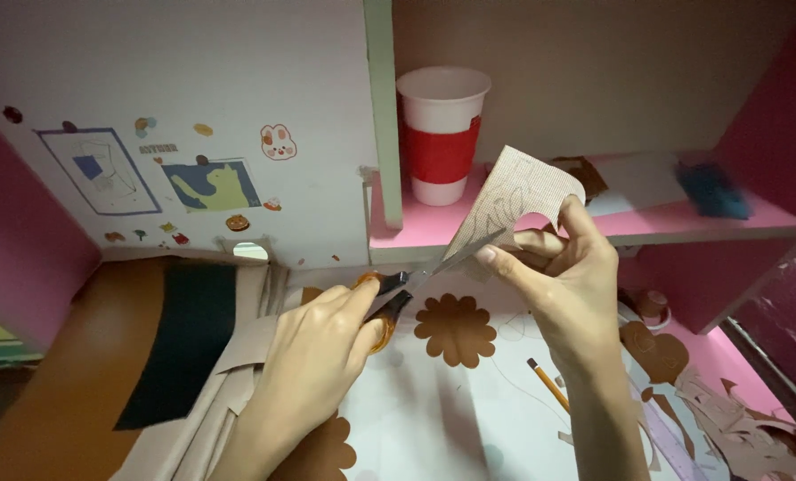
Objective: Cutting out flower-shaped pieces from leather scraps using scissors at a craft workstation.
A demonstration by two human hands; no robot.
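Table (434, 419): white sheet surface, filling the lower centre of the view, edged in pink at 3 o'clock. Strewn with brown paper offcuts (727, 428) at 4 o'clock.

Wall panel (193, 116) at 10 o'clock: white, upright, covered with small stickers and two drawings.

Pink shelf (416, 236) at 1 o'clock, behind the hands. Carrying a white cup with red sleeve (441, 138), upright, near the green upright divider (382, 107).

Dark green sheet (180, 347) at 8 o'clock, lying flat over tan paper strips.

Left hand (322, 343) at 6 o'clock: grip closed around the orange handles of the scissors (393, 298). Blades pointing toward 2 o'clock, slightly parted, tips meeting the lower edge of the cardboard piece.

Right hand (567, 276) at 3 o'clock: grip pinched on the cardboard piece (518, 200), thumb in front, fingers behind. Cardboard piece held raised above the table, just right of centre, tilted, pale brown with pencil lines, a curved notch cut from its right edge.

Brown flower cutout (456, 330) at centre, flat on the table, below the scissors and between the two hands. Second flower cutout (322, 454) at 6 o'clock, partly hidden by the left forearm.

Pencil (548, 383) at 4 o'clock, lying on the table just beside the right wrist.
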